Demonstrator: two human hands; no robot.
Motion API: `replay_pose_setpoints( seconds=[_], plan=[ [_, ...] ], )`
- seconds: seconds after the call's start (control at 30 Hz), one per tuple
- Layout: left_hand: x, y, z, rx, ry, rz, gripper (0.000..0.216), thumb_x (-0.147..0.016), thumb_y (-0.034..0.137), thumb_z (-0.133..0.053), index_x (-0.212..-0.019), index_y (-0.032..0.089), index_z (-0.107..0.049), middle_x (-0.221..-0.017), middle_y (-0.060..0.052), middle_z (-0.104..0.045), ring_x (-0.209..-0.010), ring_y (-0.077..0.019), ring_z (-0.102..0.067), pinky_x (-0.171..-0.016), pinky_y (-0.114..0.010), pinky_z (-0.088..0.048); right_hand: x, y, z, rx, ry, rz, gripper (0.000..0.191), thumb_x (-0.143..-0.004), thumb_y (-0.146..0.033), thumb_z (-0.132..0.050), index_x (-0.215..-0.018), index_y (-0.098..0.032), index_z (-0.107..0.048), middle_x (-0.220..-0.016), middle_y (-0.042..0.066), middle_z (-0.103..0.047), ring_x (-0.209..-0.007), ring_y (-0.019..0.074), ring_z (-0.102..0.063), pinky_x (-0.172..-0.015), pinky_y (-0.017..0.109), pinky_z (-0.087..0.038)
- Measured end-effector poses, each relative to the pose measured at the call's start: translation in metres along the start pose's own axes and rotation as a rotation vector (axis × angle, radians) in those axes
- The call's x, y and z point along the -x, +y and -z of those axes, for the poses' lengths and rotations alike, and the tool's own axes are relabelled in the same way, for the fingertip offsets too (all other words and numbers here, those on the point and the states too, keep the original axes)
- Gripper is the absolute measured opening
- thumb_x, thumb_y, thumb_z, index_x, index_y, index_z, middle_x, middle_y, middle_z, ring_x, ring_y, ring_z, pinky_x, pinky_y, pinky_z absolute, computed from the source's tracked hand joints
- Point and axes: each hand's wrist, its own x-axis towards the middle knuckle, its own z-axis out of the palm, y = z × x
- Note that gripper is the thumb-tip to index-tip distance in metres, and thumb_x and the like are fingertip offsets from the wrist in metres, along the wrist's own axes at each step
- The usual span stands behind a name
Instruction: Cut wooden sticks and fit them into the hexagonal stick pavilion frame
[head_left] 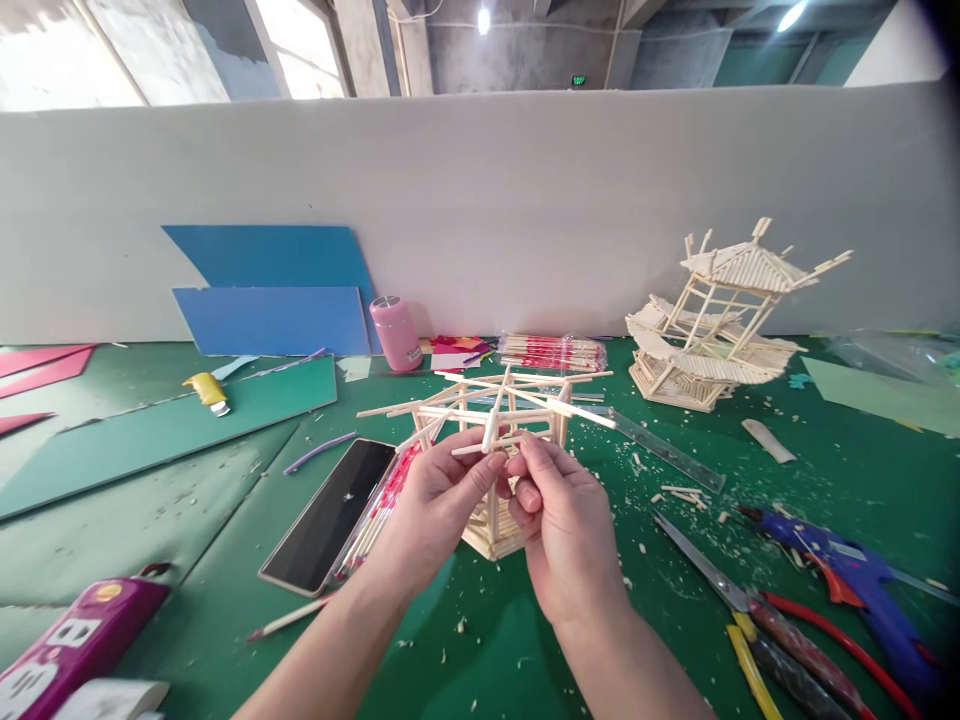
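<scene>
In front of me stands a small pavilion frame of pale wooden sticks point(491, 528), with posts rising from a base and long sticks fanning outward at the top. My left hand point(442, 485) is closed at its near corner, thumb and fingers pinching around a short wooden stick point(469, 450). That stick lies crosswise at the tip of one fanned stick. My right hand point(562, 510) pinches the stick's right end between thumb and forefinger, its other fingers curled. The fingers hide part of the near post, and I cannot tell whether the stick is attached.
A finished stick pavilion point(720, 320) stands back right. Scissors point(720, 580), a blue glue gun point(847, 560) and a clear ruler point(667, 450) lie right. A phone point(334, 515) and bundled red-tipped sticks point(382, 510) lie left, a pink canister point(396, 335) behind. Scraps litter the green table.
</scene>
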Motion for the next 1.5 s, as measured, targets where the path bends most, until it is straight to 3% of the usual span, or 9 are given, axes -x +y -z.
replay_pose_setpoints(
  seconds=[0.3,0.8,1.03,1.5],
  plan=[
    [0.0021,-0.0058,0.0025,-0.02,0.11,-0.01,0.023,-0.081,0.031,-0.06,-0.101,0.019,-0.061,-0.073,0.0,-0.064,-0.065,-0.0107,-0.056,-0.06,-0.022,-0.046,-0.0008,0.0007,0.0007,-0.032,0.027,0.0,0.018,-0.061,-0.031,-0.075,-0.062,-0.016,-0.065,-0.05,-0.007,-0.056,-0.038,-0.0004,-0.034,-0.036,0.011,-0.026],
    [0.0023,-0.0043,0.0062,-0.087,0.074,-0.054,0.018,-0.083,0.027,-0.057,-0.098,0.021,-0.065,-0.068,0.001,-0.062,-0.065,-0.0116,-0.056,-0.064,-0.023,-0.046,-0.0004,0.0038,0.0042,0.059,0.004,0.018,0.024,-0.068,-0.036,-0.07,-0.058,-0.016,-0.061,-0.05,-0.007,-0.05,-0.041,0.0012,-0.031,-0.039,0.014,-0.025],
    [0.0026,-0.0059,0.0072,0.018,-0.031,-0.041,0.022,-0.083,0.021,-0.057,-0.103,0.021,-0.066,-0.087,-0.004,-0.068,-0.077,-0.0153,-0.059,-0.07,-0.026,-0.047,0.0025,0.0041,0.005,0.092,-0.02,0.0,0.024,-0.07,-0.035,-0.069,-0.056,-0.016,-0.062,-0.048,-0.007,-0.048,-0.042,0.0022,-0.031,-0.042,0.015,-0.028],
    [0.0033,-0.0027,0.0036,-0.03,0.012,-0.031,0.025,-0.082,0.025,-0.058,-0.106,0.019,-0.063,-0.088,-0.005,-0.07,-0.077,-0.0172,-0.062,-0.068,-0.026,-0.047,0.0033,0.0052,0.0014,0.036,0.011,0.011,0.016,-0.068,-0.031,-0.07,-0.062,-0.017,-0.066,-0.053,-0.005,-0.053,-0.043,0.0034,-0.03,-0.04,0.015,-0.026]
  ],
)
